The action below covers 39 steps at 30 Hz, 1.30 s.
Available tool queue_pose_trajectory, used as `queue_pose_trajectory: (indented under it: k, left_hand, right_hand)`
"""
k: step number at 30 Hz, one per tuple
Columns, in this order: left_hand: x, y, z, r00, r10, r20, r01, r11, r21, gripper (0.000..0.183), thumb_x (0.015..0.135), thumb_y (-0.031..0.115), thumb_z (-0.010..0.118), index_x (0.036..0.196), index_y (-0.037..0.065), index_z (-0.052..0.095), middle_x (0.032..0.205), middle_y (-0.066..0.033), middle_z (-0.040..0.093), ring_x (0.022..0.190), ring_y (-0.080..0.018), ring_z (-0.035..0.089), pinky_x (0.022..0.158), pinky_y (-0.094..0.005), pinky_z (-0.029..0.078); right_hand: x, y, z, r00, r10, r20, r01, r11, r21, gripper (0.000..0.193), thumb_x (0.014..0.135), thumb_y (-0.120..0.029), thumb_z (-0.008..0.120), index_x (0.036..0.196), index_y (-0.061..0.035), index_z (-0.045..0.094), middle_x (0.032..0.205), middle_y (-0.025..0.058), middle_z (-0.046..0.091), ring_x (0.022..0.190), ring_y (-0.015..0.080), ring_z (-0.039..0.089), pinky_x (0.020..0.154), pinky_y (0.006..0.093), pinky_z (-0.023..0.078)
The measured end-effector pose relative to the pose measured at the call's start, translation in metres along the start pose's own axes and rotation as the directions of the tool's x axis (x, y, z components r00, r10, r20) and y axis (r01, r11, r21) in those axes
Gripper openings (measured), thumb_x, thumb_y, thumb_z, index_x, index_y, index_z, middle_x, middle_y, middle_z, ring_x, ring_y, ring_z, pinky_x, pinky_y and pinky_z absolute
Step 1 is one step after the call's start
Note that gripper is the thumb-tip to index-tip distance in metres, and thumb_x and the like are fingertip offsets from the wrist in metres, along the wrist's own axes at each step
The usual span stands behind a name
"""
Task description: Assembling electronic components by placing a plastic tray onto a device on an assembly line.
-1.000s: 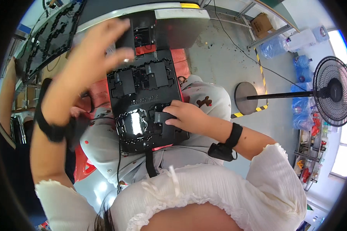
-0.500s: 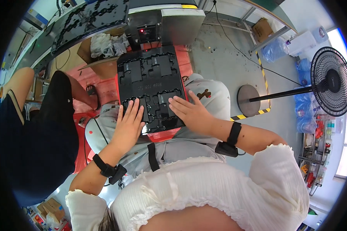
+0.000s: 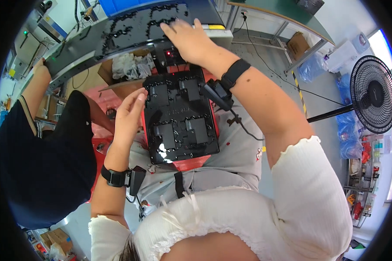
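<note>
A black moulded plastic tray [image 3: 181,143] with several rectangular recesses and wavy ridges lies across my lap on something red. My left hand [image 3: 128,115] is at its far left edge, fingers stretched out and fingertips close to the rim; whether they touch it I cannot tell. My right hand [image 3: 189,41] reaches forward over the conveyor, open, with its fingers spread and slightly blurred. Just beyond those fingers a second black tray [image 3: 137,27], wet-looking with similar wavy ridges, lies on the conveyor [image 3: 76,50]. Nothing shows in either hand.
A control box with a red light [image 3: 169,54] sits under the conveyor edge. A cardboard carton [image 3: 109,71] of clear plastic bags stands beneath. Another person [image 3: 52,161] in dark clothes sits at the left. A black fan [image 3: 374,93] stands at the right, a green-topped table [image 3: 287,17] behind.
My right hand has lifted off the lap tray and gone forward to the conveyor. My left hand has slid from the tray's near part to its far left edge.
</note>
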<state>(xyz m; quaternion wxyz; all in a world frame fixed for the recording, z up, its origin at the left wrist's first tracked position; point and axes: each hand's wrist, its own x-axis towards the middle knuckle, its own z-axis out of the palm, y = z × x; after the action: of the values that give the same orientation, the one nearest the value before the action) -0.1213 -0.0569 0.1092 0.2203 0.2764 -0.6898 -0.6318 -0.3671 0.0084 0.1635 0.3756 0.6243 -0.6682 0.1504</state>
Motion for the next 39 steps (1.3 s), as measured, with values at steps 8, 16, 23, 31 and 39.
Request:
queue_pose_trajectory:
  k: [8, 16, 23, 31, 39]
  left_hand:
    - [-0.007, -0.007, -0.016, 0.986, -0.15, 0.076, 0.167, 0.921, -0.352, 0.036, 0.092, 0.019, 0.057, 0.121, -0.001, 0.049, 0.11, -0.01, 0.061, 0.102, -0.0176, 0.058, 0.088, -0.0333, 0.046]
    - [-0.035, -0.049, -0.047, 0.895, -0.363, 0.258, 0.376, 0.927, 0.0, 0.042, 0.087, 0.021, 0.063, 0.12, -0.001, 0.049, 0.108, -0.0032, 0.058, 0.097, -0.0112, 0.055, 0.086, -0.0266, 0.044]
    - [-0.014, -0.106, -0.042, 0.944, -0.214, 0.252, 0.145, 0.953, 0.265, 0.055, 0.087, 0.027, 0.063, 0.131, 0.001, 0.044, 0.115, -0.009, 0.059, 0.105, -0.0175, 0.053, 0.092, -0.0315, 0.041]
    - [-0.001, -0.092, -0.008, 0.886, -0.417, 0.202, 0.44, 0.895, -0.079, 0.05, 0.09, 0.027, 0.059, 0.131, 0.002, 0.045, 0.121, -0.0076, 0.057, 0.106, -0.0193, 0.056, 0.09, -0.0324, 0.045]
    - [-0.029, -0.117, 0.012, 0.898, -0.426, 0.112, 0.439, 0.848, -0.296, 0.043, 0.093, 0.025, 0.054, 0.129, 0.003, 0.044, 0.119, -0.0071, 0.058, 0.105, -0.0202, 0.057, 0.09, -0.0351, 0.047]
  right_hand:
    - [-0.059, -0.138, -0.11, 0.83, -0.44, 0.344, 0.15, 0.769, 0.621, 0.055, 0.079, -0.047, 0.061, 0.112, -0.0031, 0.054, 0.084, 0.0081, 0.054, 0.088, 0.0226, 0.052, 0.076, 0.0383, 0.036]
    - [-0.118, -0.108, -0.107, 0.682, -0.368, 0.631, -0.234, 0.709, 0.666, 0.044, 0.082, -0.036, 0.062, 0.111, -0.0047, 0.054, 0.093, 0.0101, 0.054, 0.095, 0.0251, 0.053, 0.078, 0.0377, 0.042]
    - [-0.19, -0.098, -0.049, 0.558, 0.535, 0.634, -0.77, 0.618, 0.156, 0.06, 0.087, -0.046, 0.053, 0.117, 0.0062, 0.049, 0.1, 0.0227, 0.056, 0.1, 0.0391, 0.055, 0.082, 0.0462, 0.045]
    - [-0.226, -0.096, 0.027, 0.36, 0.543, 0.759, -0.916, 0.049, 0.399, 0.065, 0.093, -0.05, 0.04, 0.126, 0.0058, 0.043, 0.111, 0.0309, 0.057, 0.107, 0.0428, 0.054, 0.091, 0.0437, 0.041]
    - [-0.236, -0.1, 0.016, 0.279, 0.568, 0.774, -0.896, -0.135, 0.422, 0.059, 0.093, -0.047, 0.04, 0.126, 0.0008, 0.044, 0.111, 0.0294, 0.058, 0.107, 0.0422, 0.054, 0.092, 0.0435, 0.041]
